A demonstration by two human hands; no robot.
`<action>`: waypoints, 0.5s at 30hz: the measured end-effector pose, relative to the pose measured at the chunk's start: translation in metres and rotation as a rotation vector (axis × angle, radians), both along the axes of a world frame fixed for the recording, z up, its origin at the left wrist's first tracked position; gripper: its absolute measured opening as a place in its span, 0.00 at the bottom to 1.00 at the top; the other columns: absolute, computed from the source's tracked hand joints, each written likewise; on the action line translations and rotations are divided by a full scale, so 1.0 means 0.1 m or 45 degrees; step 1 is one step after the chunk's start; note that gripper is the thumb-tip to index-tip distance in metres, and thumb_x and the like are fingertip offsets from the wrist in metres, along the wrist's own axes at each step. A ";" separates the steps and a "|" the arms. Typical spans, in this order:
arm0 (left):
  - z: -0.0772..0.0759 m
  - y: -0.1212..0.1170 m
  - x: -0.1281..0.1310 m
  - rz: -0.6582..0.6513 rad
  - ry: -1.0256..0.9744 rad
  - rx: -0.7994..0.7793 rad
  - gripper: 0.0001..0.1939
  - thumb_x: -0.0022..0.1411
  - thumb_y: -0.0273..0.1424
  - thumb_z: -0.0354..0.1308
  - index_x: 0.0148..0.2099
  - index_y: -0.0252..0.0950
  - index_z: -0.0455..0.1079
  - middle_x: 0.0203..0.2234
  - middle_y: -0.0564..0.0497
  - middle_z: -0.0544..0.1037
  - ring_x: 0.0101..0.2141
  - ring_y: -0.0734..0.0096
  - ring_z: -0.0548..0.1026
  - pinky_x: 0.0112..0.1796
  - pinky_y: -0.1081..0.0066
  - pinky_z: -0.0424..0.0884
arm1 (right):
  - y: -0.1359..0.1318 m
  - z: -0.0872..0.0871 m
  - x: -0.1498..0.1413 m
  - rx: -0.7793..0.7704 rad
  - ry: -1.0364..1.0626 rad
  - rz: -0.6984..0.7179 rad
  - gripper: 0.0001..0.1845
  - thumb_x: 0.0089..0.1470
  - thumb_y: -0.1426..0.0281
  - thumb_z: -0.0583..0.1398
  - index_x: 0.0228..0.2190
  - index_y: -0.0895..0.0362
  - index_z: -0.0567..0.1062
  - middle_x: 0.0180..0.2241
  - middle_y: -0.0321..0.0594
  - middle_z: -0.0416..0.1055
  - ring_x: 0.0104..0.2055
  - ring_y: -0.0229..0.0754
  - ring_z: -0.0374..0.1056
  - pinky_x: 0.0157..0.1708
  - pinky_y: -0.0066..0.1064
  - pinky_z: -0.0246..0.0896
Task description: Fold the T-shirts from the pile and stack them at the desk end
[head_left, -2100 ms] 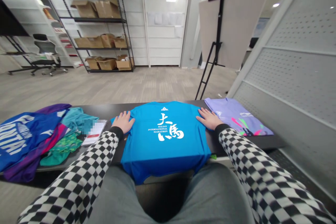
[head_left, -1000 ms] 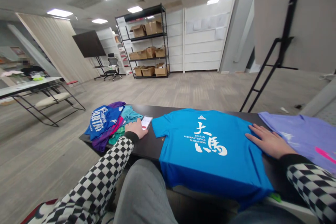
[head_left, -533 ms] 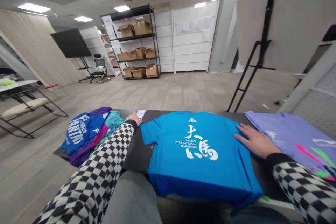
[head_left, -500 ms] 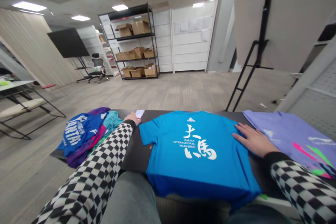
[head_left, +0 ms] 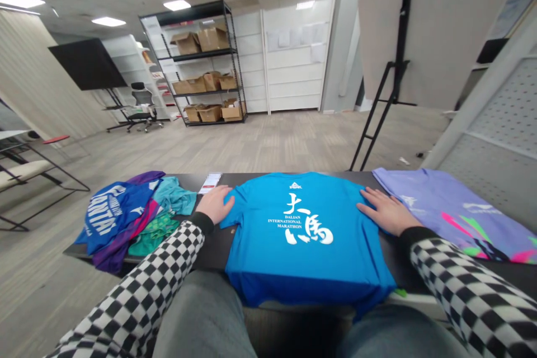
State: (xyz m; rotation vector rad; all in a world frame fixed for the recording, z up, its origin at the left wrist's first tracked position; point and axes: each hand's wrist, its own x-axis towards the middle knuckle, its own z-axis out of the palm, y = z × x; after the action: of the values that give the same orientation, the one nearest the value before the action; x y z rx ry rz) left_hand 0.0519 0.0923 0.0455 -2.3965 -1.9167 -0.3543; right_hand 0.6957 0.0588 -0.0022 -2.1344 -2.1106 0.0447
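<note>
A bright blue T-shirt point(head_left: 260, 246) with white lettering lies spread across the dark table point(head_left: 210, 249), its lower end hanging over the near edge. My left hand point(head_left: 215, 205) rests with fingers outstretched at the shirt's left sleeve. On the opposite side, my right hand point(head_left: 386, 211) lies flat, fingers spread, over the right sleeve. Just beyond my left hand is a small white and red card or phone-like item point(head_left: 210, 182); its kind is unclear. Neither hand grips anything.
Crumpled shirts in blue point(head_left: 111, 212), purple and green are heaped at the table's left end. A lavender T-shirt point(head_left: 423, 193) lies at the right. Beyond the table stand a board on a black stand point(head_left: 403, 39) and a shelf rack point(head_left: 210, 56) holding cardboard boxes.
My left hand has moved off the white and red item, toward me and onto the blue shirt's left sleeve. My right hand stays on the right sleeve. The view has shifted slightly.
</note>
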 end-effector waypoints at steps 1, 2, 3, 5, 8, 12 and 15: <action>-0.09 -0.08 0.07 -0.083 -0.012 -0.047 0.34 0.80 0.48 0.48 0.77 0.36 0.70 0.76 0.39 0.70 0.75 0.49 0.67 0.76 0.54 0.59 | 0.00 0.01 -0.01 -0.009 -0.007 0.002 0.48 0.70 0.39 0.46 0.79 0.50 0.63 0.82 0.43 0.53 0.84 0.61 0.49 0.81 0.65 0.43; -0.17 -0.14 0.13 -0.111 -0.007 -0.115 0.36 0.80 0.50 0.49 0.79 0.35 0.67 0.78 0.39 0.66 0.77 0.48 0.63 0.77 0.52 0.57 | 0.00 0.02 -0.01 -0.022 -0.018 0.002 0.48 0.70 0.39 0.46 0.80 0.50 0.62 0.82 0.43 0.52 0.84 0.61 0.48 0.81 0.65 0.42; -0.25 -0.19 0.17 -0.096 0.006 -0.177 0.38 0.80 0.51 0.49 0.81 0.35 0.64 0.80 0.38 0.62 0.79 0.45 0.59 0.77 0.49 0.55 | 0.00 0.03 -0.03 -0.038 -0.032 0.002 0.48 0.71 0.40 0.45 0.80 0.50 0.61 0.82 0.43 0.51 0.84 0.61 0.47 0.81 0.65 0.42; -0.34 -0.27 0.18 -0.028 0.032 -0.262 0.42 0.81 0.53 0.47 0.84 0.34 0.58 0.82 0.36 0.55 0.81 0.40 0.54 0.77 0.42 0.53 | -0.02 0.07 -0.07 -0.080 -0.064 0.001 0.48 0.71 0.40 0.44 0.81 0.51 0.58 0.83 0.44 0.49 0.85 0.61 0.46 0.81 0.64 0.41; -0.38 -0.39 0.05 0.015 0.047 -0.317 0.43 0.81 0.55 0.45 0.86 0.35 0.54 0.83 0.36 0.50 0.81 0.39 0.51 0.77 0.41 0.52 | -0.08 0.13 -0.17 -0.148 -0.110 -0.005 0.50 0.72 0.41 0.41 0.82 0.54 0.55 0.84 0.46 0.45 0.85 0.61 0.43 0.81 0.64 0.41; -0.39 -0.56 -0.32 -0.014 0.050 -0.361 0.47 0.78 0.59 0.43 0.86 0.37 0.53 0.84 0.38 0.48 0.82 0.39 0.50 0.77 0.41 0.51 | -0.18 0.19 -0.36 -0.207 -0.137 0.044 0.51 0.72 0.41 0.40 0.83 0.58 0.52 0.84 0.49 0.41 0.86 0.63 0.39 0.81 0.63 0.38; -0.35 -0.56 -0.55 -0.044 0.028 -0.392 0.49 0.75 0.62 0.45 0.85 0.37 0.56 0.83 0.39 0.50 0.81 0.39 0.51 0.77 0.41 0.51 | -0.21 0.23 -0.48 -0.254 -0.130 0.060 0.52 0.73 0.40 0.39 0.83 0.58 0.49 0.85 0.50 0.38 0.86 0.64 0.37 0.81 0.64 0.35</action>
State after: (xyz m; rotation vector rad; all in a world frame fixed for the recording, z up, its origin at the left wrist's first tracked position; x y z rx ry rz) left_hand -0.0031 0.0361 0.0105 -2.6054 -2.0547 -0.0336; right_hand 0.6477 0.0375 0.0210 -2.2394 -2.3032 0.1615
